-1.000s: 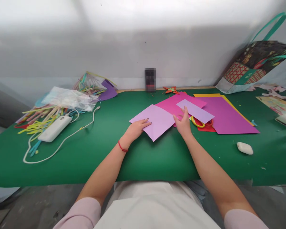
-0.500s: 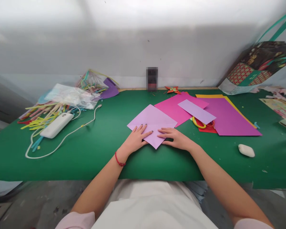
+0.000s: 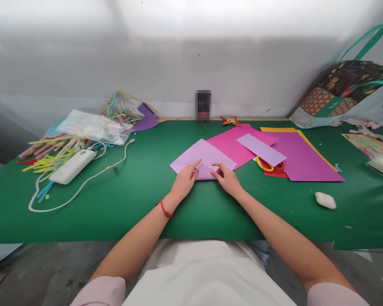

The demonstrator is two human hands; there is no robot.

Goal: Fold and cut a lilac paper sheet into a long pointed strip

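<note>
A lilac sheet of paper (image 3: 201,152) lies on the green table, its near corner bent up so that its front edge runs straight between my hands. My left hand (image 3: 185,178), with a red cord on the wrist, grips the left part of this fold, thumb and fingers on the paper. On the fold's right part, my right hand (image 3: 229,178) pinches the paper between thumb and curled fingers. The folded-up tip is partly hidden by my fingers. Just behind the sheet lies a bright pink sheet (image 3: 225,144), partly covered by a lilac paper strip (image 3: 261,149).
Scissors (image 3: 264,165) stick out under the strip, beside a purple sheet (image 3: 306,159). A white case (image 3: 325,200) lies at right, a patterned bag (image 3: 335,95) behind. A white power bank (image 3: 73,167) with its cable (image 3: 83,191) and coloured strips (image 3: 46,158) occupy the left.
The lilac sheet's near corner, flat and pointing toward me before, is now folded up and away. Both hands have moved slightly forward, and their flat fingers have curled onto the fold.
</note>
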